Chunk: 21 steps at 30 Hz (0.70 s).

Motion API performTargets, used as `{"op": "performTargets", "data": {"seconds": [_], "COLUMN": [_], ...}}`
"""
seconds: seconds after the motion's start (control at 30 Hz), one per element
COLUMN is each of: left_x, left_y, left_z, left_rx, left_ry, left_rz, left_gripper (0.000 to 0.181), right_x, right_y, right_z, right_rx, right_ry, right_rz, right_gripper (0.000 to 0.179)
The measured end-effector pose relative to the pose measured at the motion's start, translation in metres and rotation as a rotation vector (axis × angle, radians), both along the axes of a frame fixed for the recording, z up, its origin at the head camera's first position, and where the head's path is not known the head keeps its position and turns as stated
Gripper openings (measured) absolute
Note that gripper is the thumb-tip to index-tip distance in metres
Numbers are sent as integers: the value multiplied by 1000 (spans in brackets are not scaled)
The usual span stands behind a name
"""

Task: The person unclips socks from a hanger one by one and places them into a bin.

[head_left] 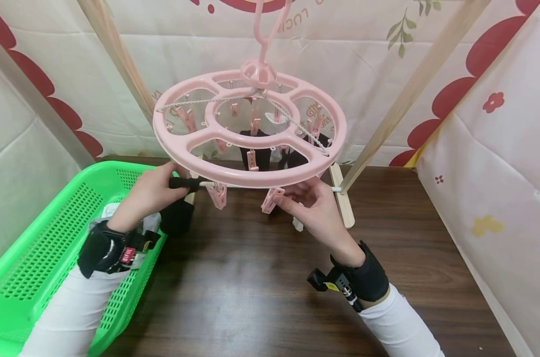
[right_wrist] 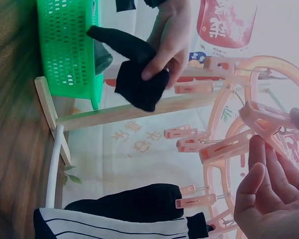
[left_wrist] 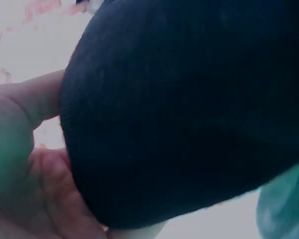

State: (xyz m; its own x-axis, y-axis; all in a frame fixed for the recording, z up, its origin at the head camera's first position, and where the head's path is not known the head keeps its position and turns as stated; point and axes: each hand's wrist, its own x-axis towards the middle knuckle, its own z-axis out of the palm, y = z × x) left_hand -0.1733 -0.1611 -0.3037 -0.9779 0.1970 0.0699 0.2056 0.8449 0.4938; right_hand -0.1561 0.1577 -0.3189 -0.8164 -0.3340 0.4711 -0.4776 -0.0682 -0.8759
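A pink round clip hanger (head_left: pixel 252 176) hangs in front of me, with several clothespins dangling from its ring. My left hand (head_left: pixel 145 191) grips a black sock (head_left: pixel 177 217) by its upper part, just below the ring's left side. That sock (left_wrist: pixel 189 114) fills most of the left wrist view. At the ring's front right, my right hand (head_left: pixel 316 213) pinches a pink clothespin (right_wrist: pixel 261 122) between thumb and fingers. Another clothespin (head_left: pixel 217 195) hangs between the two hands.
A green basket (head_left: pixel 42 297) stands at the left with some grey and white cloth inside. Wooden posts (head_left: pixel 399 109) and a white rod (right_wrist: pixel 55 169) frame the hanger. A black sock (right_wrist: pixel 129 201) and a striped sock (right_wrist: pixel 114 226) hang from clips on the far side.
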Motion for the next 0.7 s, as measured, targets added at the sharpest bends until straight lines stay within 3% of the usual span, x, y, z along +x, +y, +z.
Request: {"op": "performTargets", "data": {"seconds": [0.17, 0.37, 0.7], "left_x": [6, 12, 10], "left_y": [-23, -45, -53], "left_z": [11, 17, 13], "left_rx": [-32, -38, -64], "left_ry": [-49, -3, -68], "left_rz": [83, 157, 171], "left_gripper": [27, 29, 57], "right_x": [1, 3, 3], "right_y": [1, 0, 2], "right_z": [-1, 1, 0], "right_rx": [1, 12, 9], "right_ry": [-18, -45, -11], "right_rz": [-12, -18, -14], "right_gripper": [34, 31, 35]}}
